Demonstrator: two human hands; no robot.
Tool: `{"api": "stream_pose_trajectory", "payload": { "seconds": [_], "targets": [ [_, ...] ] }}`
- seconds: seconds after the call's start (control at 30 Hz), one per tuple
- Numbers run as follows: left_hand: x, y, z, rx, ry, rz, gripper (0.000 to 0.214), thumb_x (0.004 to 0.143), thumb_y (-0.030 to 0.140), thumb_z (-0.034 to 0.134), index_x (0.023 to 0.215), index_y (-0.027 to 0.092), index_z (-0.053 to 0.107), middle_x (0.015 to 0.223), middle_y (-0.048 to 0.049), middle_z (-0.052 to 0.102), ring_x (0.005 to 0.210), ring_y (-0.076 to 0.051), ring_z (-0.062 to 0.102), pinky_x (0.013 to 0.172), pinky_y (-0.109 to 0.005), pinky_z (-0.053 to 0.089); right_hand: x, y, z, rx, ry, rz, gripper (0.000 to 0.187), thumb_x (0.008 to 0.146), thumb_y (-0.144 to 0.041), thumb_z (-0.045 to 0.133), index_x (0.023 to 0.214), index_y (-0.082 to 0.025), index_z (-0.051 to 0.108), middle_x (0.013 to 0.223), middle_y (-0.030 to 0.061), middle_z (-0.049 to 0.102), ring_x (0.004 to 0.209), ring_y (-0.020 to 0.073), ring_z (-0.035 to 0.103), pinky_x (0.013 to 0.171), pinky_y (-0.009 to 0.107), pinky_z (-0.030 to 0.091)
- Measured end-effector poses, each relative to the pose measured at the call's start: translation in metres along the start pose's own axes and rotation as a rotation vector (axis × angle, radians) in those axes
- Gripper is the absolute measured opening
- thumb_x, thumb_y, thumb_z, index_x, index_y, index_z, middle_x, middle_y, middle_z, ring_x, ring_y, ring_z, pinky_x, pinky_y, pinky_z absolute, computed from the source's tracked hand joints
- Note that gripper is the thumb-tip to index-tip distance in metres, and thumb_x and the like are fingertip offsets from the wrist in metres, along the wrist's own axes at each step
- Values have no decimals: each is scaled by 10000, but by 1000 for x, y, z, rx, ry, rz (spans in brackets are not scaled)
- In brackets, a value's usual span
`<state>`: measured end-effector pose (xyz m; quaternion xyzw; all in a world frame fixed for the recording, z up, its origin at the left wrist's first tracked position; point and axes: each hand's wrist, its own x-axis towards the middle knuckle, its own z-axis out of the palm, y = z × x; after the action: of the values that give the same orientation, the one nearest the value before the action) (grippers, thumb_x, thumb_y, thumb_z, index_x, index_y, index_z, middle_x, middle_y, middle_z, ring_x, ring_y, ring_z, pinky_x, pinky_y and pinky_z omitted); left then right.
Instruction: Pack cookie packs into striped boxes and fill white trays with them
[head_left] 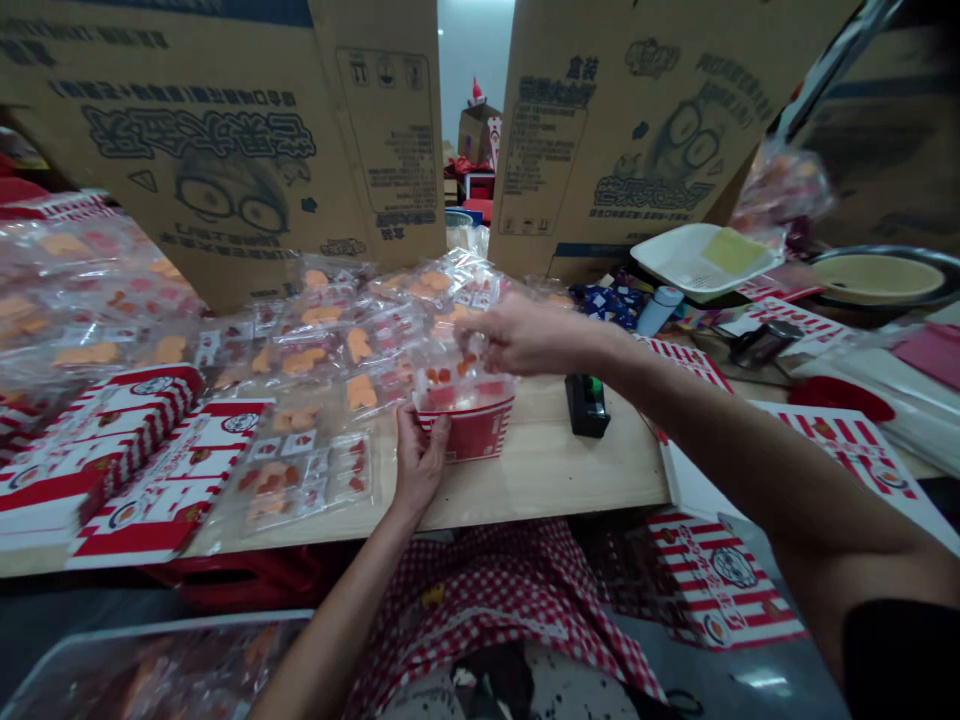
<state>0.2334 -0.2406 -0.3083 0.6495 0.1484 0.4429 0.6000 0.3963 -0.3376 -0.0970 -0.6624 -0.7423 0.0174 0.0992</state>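
Observation:
My left hand (421, 450) grips the left side of a red and white striped paper box (474, 432), thumb on its front wall. The box stands on the wooden table with its top uncovered. Above its back edge, my right hand (517, 335), smeared by motion, has its fingers closed on a clear plastic packet (448, 374) with small red-orange pieces inside. The packet's lower end is at the box opening; how deep it sits I cannot tell. Behind and to the left lie many clear packets (361, 392) with orange shapes.
A black tape dispenser (588, 408) stands right of the box. Stacks of flat striped cartons (169, 480) lie at the left. Tall cardboard cartons (300, 180) rise behind the table. A white basket (679, 258) and a cream bowl (877, 278) sit at the back right.

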Motion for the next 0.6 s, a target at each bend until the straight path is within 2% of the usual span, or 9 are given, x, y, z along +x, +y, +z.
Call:
{"api": "stream_pose_trajectory", "payload": {
  "seconds": [0.07, 0.17, 0.23, 0.4, 0.5, 0.6],
  "targets": [
    [2, 2, -1, -36, 1, 19, 419, 947, 473, 653, 1246, 235, 481, 1197, -80, 619, 1092, -182, 620, 967, -299, 499, -13, 2, 21, 10, -23, 7, 292, 894, -87, 525, 1150, -155, 649, 913, 68, 699, 733, 168, 582, 682, 283, 450],
    [4, 7, -1, -39, 19, 49, 435, 952, 459, 646, 1295, 252, 476, 1261, -89, 608, 1156, -190, 612, 1007, -302, 488, -33, -9, 42, -73, 189, -12, 424, 952, -194, 509, 1371, -129, 527, 1159, 153, 675, 988, 257, 615, 868, 389, 496],
    [4, 9, 0, -36, 22, 59, 400, 957, 454, 639, 1274, 256, 497, 1269, -85, 608, 1175, -189, 605, 1036, -302, 473, -42, -20, 54, -153, 299, -32, 430, 961, -154, 457, 1386, -108, 508, 1197, 173, 658, 1059, 282, 594, 931, 443, 479],
    [4, 9, 5, -101, 34, 91, 506, 949, 433, 662, 1351, 277, 398, 1303, -98, 608, 1234, -205, 599, 1092, -350, 446, -43, -28, 83, -257, 226, -39, 487, 880, -16, 433, 1359, -58, 515, 1122, 165, 668, 971, 262, 592, 875, 402, 488],
    [7, 8, 7, -140, 44, 105, 518, 960, 422, 652, 1351, 289, 339, 1265, -100, 626, 1205, -203, 622, 1082, -377, 457, -37, -26, 91, -307, 178, -39, 454, 862, -14, 448, 1306, -50, 541, 1087, 163, 657, 920, 261, 581, 833, 394, 488],
    [9, 8, 8, -133, 58, 124, 446, 966, 401, 651, 1277, 283, 355, 1199, -87, 646, 1142, -187, 640, 1053, -370, 469, -33, -24, 92, -341, 248, -48, 377, 904, -54, 458, 1266, -71, 564, 1138, 180, 634, 965, 277, 566, 847, 411, 478]
  ]
}}
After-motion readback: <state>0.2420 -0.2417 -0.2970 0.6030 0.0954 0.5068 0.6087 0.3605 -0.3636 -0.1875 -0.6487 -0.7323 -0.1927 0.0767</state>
